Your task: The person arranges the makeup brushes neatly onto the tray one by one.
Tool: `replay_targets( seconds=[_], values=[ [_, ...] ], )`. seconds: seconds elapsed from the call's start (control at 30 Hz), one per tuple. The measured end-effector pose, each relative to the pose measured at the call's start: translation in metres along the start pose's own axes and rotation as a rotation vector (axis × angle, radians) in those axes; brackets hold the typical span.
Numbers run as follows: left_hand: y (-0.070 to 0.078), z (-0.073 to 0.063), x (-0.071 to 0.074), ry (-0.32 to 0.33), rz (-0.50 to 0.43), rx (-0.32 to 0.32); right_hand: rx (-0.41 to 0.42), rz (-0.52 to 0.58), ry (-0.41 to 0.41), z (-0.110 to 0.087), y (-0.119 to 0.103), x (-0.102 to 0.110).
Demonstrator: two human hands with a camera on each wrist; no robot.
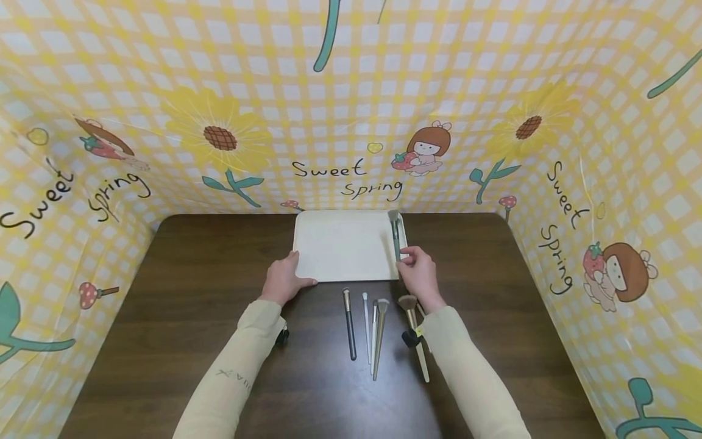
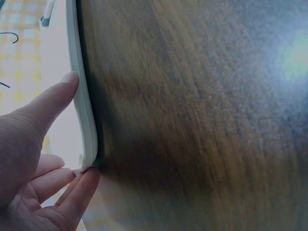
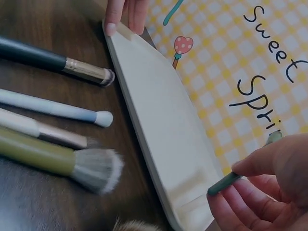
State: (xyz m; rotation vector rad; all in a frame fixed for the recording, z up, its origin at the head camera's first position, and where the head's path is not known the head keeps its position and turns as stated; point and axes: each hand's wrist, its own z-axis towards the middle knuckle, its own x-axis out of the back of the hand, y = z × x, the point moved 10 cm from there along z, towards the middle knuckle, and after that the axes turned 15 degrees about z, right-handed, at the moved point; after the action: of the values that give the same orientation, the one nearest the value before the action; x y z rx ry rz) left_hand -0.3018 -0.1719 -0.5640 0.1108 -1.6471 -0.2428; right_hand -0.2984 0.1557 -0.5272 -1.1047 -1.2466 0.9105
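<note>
A white rectangular tray (image 1: 345, 247) lies at the back of the table. At its near left corner my left hand (image 1: 281, 279) touches it, thumb (image 2: 62, 94) along the front rim and fingers against the left end. Over the tray's right end, my right hand (image 1: 419, 274) pinches the handle of a green makeup brush (image 1: 396, 235) between thumb and fingers. Its bristles point toward the back wall. In the right wrist view the green handle end (image 3: 225, 184) shows between the fingertips, above the tray.
In front of the tray lie a dark-handled brush (image 1: 350, 326), a pale blue one (image 1: 366, 323), a white one (image 1: 375, 341) and an olive one (image 1: 379, 341). A fluffy brown brush (image 1: 409, 308) lies partly under my right wrist. Yellow checked cloth (image 1: 329, 134) surrounds the table.
</note>
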Motion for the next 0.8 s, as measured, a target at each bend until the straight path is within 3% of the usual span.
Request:
replay_targets(
  seconds=[0.43, 0.63, 0.8],
  values=[
    [0.001, 0.000, -0.001, -0.001, 0.004, 0.004, -0.086, -0.071, -0.003, 0.028, 0.002, -0.015],
    [0.001, 0.000, -0.002, -0.007, -0.002, 0.007, -0.097, -0.129, -0.025, 0.039, 0.001, -0.021],
    [0.001, -0.001, -0.002, -0.012, 0.001, 0.009, -0.155, -0.155, -0.062, 0.045, 0.006, -0.030]
  ],
)
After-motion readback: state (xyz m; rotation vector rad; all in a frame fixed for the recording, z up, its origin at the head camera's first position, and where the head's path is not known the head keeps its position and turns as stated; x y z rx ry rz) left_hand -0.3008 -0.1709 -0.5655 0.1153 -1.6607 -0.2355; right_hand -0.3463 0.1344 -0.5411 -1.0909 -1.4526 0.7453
